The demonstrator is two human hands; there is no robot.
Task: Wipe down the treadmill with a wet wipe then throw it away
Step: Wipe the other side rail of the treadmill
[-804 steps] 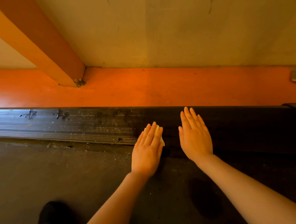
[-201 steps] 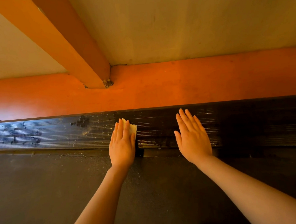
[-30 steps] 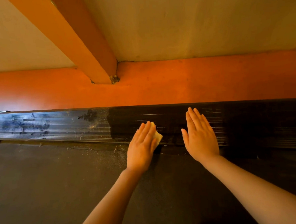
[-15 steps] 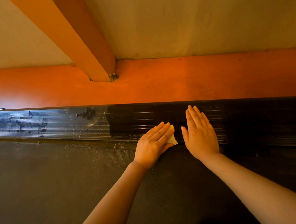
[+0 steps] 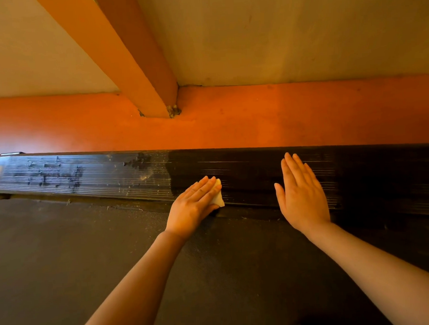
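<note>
Pale wipe (image 5: 217, 198) pressed under left hand (image 5: 194, 208).

No legible text, label, brand, number or sign appears on any visible surface, including the ribbed side rail (image 5: 85, 176)

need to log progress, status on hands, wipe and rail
Left hand flat, pressing wet wipe on side rail. Right hand flat on rail, empty. Dusty stretch left of wipe. Nothing in the way.
</note>
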